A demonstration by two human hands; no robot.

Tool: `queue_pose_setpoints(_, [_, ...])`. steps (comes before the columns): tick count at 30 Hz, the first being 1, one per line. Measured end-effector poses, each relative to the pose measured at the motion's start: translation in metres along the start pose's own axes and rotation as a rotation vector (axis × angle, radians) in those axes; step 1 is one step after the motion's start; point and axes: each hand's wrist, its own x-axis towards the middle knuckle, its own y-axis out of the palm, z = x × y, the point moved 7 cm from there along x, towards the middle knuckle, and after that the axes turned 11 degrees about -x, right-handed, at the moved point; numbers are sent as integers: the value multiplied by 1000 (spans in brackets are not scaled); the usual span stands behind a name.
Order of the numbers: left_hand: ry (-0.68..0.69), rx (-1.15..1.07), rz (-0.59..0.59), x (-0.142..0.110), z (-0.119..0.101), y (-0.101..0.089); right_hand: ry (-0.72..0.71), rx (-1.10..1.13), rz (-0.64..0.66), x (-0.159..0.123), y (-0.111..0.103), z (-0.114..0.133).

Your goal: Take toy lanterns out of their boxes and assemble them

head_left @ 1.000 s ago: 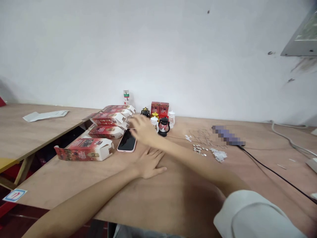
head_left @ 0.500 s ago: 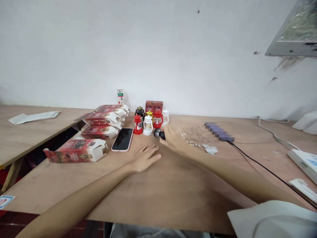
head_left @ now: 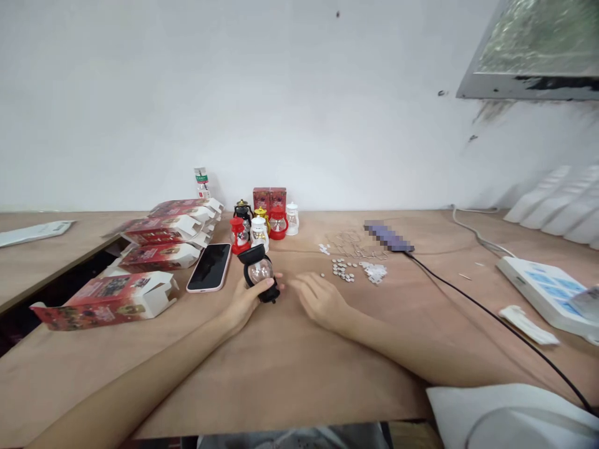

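Note:
My left hand [head_left: 248,304] grips a small black toy lantern [head_left: 260,273] with a clear globe, tilted, just above the wooden table [head_left: 299,374]. My right hand [head_left: 321,302] rests right beside it on the table, fingers apart and lightly curled, holding nothing. Behind them a cluster of small lanterns [head_left: 259,223] in red, white, black and gold stands near the wall. A phone [head_left: 210,267] with a pink case lies face up to the left of the lantern.
Red and white cartons [head_left: 161,232] lie stacked at the left, one [head_left: 107,299] nearer the front. Small white and silver parts [head_left: 354,269] are scattered right of centre. A black cable [head_left: 486,315] crosses the right side toward a white device [head_left: 545,293]. Two red boxes [head_left: 269,197] stand by the wall.
My right hand brought the black lantern from the cluster toward me, and my left hand took hold of it. The right hand let go. The view shifted to the right.

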Motion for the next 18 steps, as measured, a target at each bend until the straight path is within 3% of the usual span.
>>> queue_pose_setpoints(4, [81, 20, -3, 6, -6, -2, 275, -148, 354, -17, 27, -43])
queue_pose_setpoints(9, [352, 315, 21, 6, -17, -3, 288, -195, 816, -24, 46, -53])
queue_pose_setpoints(12, [493, 497, 104, 5, -19, 6, 218, -228, 901, -19, 44, -46])
queue_pose_setpoints(18, [620, 641, 226, 19, -16, 21, 167, -255, 898, -14, 37, -39])
